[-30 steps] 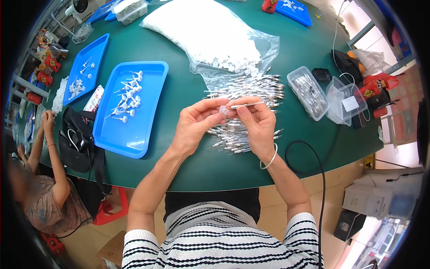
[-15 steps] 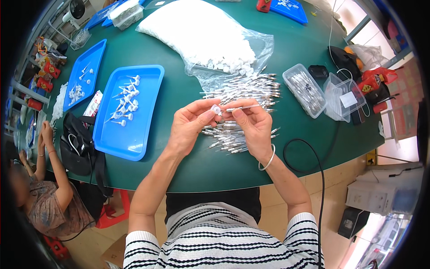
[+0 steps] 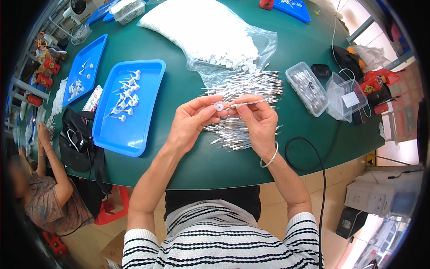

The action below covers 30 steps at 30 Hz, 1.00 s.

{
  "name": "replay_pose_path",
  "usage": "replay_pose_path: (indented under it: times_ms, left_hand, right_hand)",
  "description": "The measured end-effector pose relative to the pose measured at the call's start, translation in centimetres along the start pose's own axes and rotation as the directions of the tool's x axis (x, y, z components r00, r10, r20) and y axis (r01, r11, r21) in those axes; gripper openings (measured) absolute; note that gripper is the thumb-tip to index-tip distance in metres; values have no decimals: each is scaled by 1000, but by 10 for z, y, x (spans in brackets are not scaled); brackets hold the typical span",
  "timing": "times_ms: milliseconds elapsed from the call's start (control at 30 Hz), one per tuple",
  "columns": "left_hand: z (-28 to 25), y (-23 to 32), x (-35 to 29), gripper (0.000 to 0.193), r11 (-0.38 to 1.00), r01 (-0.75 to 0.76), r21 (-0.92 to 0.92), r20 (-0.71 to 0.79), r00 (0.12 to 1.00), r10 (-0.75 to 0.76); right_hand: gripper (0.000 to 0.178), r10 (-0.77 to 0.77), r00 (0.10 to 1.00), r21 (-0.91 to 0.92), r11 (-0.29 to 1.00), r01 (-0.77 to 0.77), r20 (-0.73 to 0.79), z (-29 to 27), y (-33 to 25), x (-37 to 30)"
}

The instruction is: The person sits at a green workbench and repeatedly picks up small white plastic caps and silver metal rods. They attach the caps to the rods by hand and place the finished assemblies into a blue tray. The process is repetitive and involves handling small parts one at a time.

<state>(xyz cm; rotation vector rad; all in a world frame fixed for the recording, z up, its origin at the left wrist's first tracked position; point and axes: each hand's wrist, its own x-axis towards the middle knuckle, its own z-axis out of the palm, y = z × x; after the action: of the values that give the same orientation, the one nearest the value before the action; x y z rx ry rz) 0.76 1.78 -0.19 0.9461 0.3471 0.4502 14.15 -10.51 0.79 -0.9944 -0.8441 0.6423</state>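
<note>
Between the fingertips of my left hand [image 3: 190, 121] is a small round white plastic cap [image 3: 219, 106], its face turned up. My right hand [image 3: 258, 121] pinches a thin metal rod [image 3: 251, 103] lying nearly level, its left end at the cap. Whether the rod's tip sits inside the cap is too small to tell. Under and behind both hands spreads a pile of similar metal rods [image 3: 251, 85]. Beyond it, white caps [image 3: 235, 60] spill from a large clear plastic bag [image 3: 266, 45]. Left of my hands, a blue tray [image 3: 130, 143] holds several rods with caps on their ends [image 3: 127, 99].
A clear box of rods [image 3: 307, 89] and empty clear containers [image 3: 347, 101] stand at right, near a black cable [image 3: 309, 141]. At left lie a black bag [image 3: 74, 141] and a second blue tray [image 3: 92, 51]. Another person [image 3: 56, 193] sits at far left.
The cap and rod have shifted slightly right, and the cap's face shows more fully. Both hands keep their pinch. The whole view has moved a little.
</note>
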Motion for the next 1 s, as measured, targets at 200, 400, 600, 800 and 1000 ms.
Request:
replay_pose_path:
  times_ms: [200, 400, 600, 800, 1000]
  left_hand:
    - [2, 0, 0, 30, 1000, 14, 4, -2, 1000, -13]
    - [2, -2, 1, 28, 1000, 20, 0, -20, 1000, -20]
    - [4, -3, 0, 28, 1000, 26, 9, -18, 1000, -25]
    - [3, -2, 1, 27, 999, 37, 2, -10, 999, -37]
    - [2, -2, 1, 27, 998, 57, 2, -20, 998, -57]
  right_hand:
    - [12, -21, 1000, -36, 999, 21, 6, -1, 5, -1]
    - [12, -2, 1000, -87, 996, 1, -13, -2, 4, -2]
    - [12, -5, 999, -146, 989, 0, -33, -2, 6, -2]
    - [12, -44, 998, -225, 974, 35, -37, -3, 7, -2]
    - [10, -111, 994, -310, 946, 100, -18, -1, 5, -1]
